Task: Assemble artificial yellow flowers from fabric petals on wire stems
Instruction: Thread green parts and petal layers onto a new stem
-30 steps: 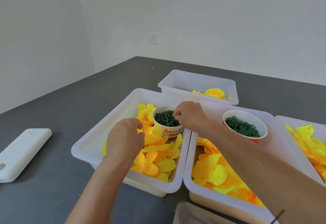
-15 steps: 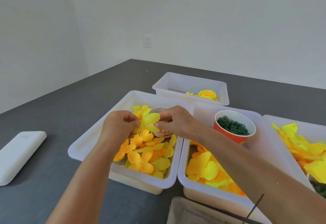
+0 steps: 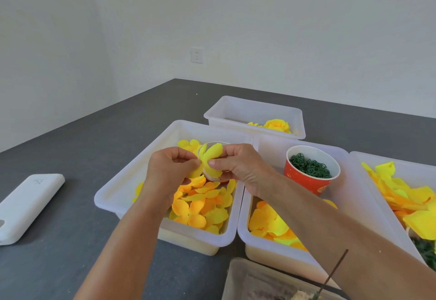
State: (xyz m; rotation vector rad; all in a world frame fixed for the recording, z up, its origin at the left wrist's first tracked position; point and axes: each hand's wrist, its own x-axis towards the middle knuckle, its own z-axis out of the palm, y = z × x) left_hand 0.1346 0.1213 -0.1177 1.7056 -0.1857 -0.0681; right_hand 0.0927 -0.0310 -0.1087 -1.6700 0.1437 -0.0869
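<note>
Both hands meet above the left white bin (image 3: 113, 201) and pinch one yellow fabric petal piece (image 3: 210, 155) between them. My left hand (image 3: 171, 168) holds its left side, my right hand (image 3: 238, 167) its right side. Behind the petal piece stands a paper cup (image 3: 213, 177), mostly hidden. Loose yellow and orange petals (image 3: 203, 205) fill the bin below. A red cup of small green rings (image 3: 310, 170) stands in the middle bin (image 3: 266, 148). A finished yellow flower (image 3: 277, 125) lies in the far bin (image 3: 253, 111).
A white power bank (image 3: 28, 205) lies on the dark grey table (image 3: 70, 158) at left. Another bin of yellow petals (image 3: 401, 196) sits at right. A clear container (image 3: 259, 281) with a thin dark stem (image 3: 335, 271) is at the bottom edge.
My right hand left the green-filled cup and joined my left hand; together they lifted a yellow petal piece above the left bin and now hold it a little higher.
</note>
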